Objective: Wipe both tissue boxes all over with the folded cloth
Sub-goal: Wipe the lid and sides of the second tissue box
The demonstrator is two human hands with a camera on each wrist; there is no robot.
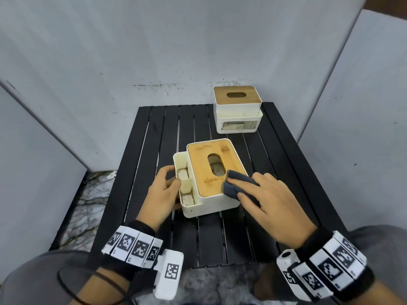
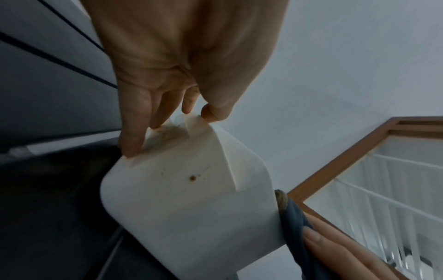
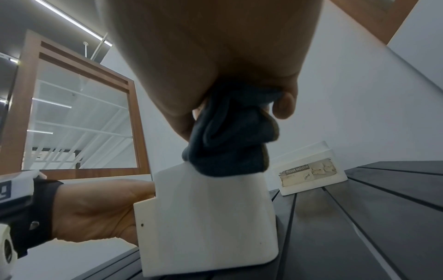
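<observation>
Wooden lid (image 1: 209,170) of the near box (image 1: 207,179) is where the work sits: the box lies directly between the hands, its long axis running away from the person and leaning slightly right, near the front middle of the black slatted table (image 1: 282,172). The right hand (image 1: 271,199) is over the lid's near right corner, flat fingers pressing the dark grey cloth (image 1: 236,186) onto the wood beside the oval slot (image 1: 216,164), with the thumb tucking the cloth's bunched underside. The left hand (image 1: 164,190) grips the side tray's (image 1: 182,172) outer wall, thumb over the rim, fingers curled against it, steadying the box. From here the untouched far end of the lid lies straight ahead of the right hand, so I judge the stroke should run along the long axis. The box is white plastic with brownish smudges on the lid and specks on its wall. The far box (image 1: 239,111) stands at the table's back right corner, well apart from both hands, nearer the right one.
</observation>
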